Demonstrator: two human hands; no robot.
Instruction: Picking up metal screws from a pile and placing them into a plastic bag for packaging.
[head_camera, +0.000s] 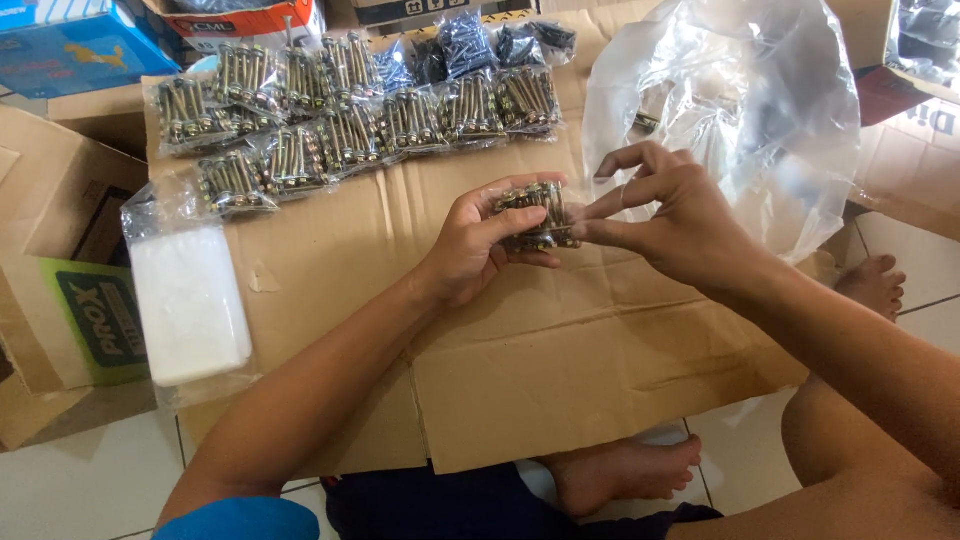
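packing seems to be the step i am watching: left hand (470, 245) is clenching a small bag of bolts (538, 215) above the flattened cardboard (520, 350) while right hand (672, 215) fingers are pinching its edge, calling for a steady seal.

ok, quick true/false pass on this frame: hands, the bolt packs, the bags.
1. Both hands, left hand and right hand, hold one small pack of bolts. True.
2. Finished bolt packs lie in rows on the flattened cardboard. True.
3. The stack of white bags is under the right hand. False: it lies off to the left, untouched.
4. The big clear plastic bag sits left of the hands. False: it is on the right.
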